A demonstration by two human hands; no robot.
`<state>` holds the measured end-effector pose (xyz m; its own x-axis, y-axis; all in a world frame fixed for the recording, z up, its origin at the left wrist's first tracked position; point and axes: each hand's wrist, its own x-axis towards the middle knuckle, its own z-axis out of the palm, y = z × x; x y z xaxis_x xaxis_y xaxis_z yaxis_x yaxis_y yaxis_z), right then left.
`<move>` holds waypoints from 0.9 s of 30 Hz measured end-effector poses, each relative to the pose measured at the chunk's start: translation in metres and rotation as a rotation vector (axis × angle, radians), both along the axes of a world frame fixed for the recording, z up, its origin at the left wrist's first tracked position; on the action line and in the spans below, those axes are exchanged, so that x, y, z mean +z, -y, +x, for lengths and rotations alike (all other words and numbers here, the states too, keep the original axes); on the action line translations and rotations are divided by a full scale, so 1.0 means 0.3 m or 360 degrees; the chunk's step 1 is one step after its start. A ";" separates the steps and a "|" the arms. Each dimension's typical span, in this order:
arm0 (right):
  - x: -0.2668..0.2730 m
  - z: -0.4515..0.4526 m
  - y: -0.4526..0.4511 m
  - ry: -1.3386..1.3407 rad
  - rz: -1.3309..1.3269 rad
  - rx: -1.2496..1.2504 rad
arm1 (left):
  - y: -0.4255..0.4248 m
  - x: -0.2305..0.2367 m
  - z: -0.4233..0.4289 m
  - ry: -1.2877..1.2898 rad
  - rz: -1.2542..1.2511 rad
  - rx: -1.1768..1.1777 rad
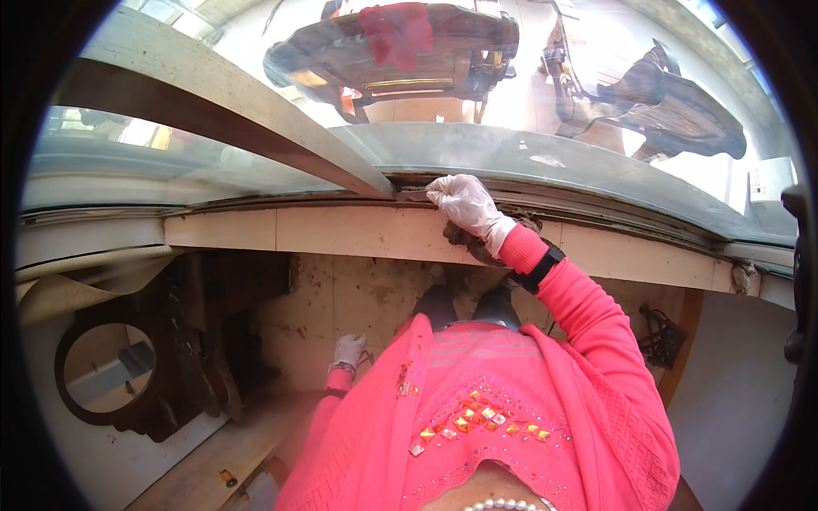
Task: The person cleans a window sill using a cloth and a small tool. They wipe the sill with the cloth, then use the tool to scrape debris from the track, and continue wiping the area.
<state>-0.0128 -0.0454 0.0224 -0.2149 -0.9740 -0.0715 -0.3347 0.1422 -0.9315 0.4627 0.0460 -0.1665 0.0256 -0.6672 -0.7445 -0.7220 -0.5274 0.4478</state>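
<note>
My right hand point(465, 203), in a thin white glove, is curled over the sliding-window track point(575, 207). Its fingertips pinch the end of a thin greyish strip point(412, 193), which lies in the track beside the foot of the window frame post point(307, 140). Beneath that wrist, a dirty, crumpled dark cloth point(470, 244) hangs over the edge of the tiled sill point(348, 228). My left hand point(350, 350), also gloved, hangs low at my side over the floor. Whether its fingers hold anything is unclear.
Beyond the glass pane point(460, 145) stand dark wooden furniture pieces, one with a red cloth point(399, 35) on it. Dark wooden furniture with a round opening point(64, 370) stands at left, near a rolled beige sheet point(96, 265). A dark basket point(661, 335) sits below the sill at right.
</note>
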 end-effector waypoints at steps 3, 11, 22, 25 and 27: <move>-0.002 0.033 -0.010 -0.0416 -0.0267 -0.0201 | 0.013 -0.027 0.008 -0.0038 -0.0164 -0.0096; 0.009 0.013 -0.005 0.0232 0.0187 -0.0074 | 0.046 -0.025 -0.013 -0.0091 -0.0001 -0.0094; 0.031 0.038 -0.019 -0.0574 -0.0170 -0.0144 | 0.075 0.031 -0.078 0.0024 0.0009 -0.0248; 0.052 0.052 -0.041 -0.0435 -0.0137 -0.0115 | 0.102 0.017 -0.091 -0.0044 -0.0151 -0.0134; 0.069 0.039 -0.050 0.0040 0.0009 -0.0147 | 0.130 0.017 -0.114 -0.0102 -0.0366 -0.0081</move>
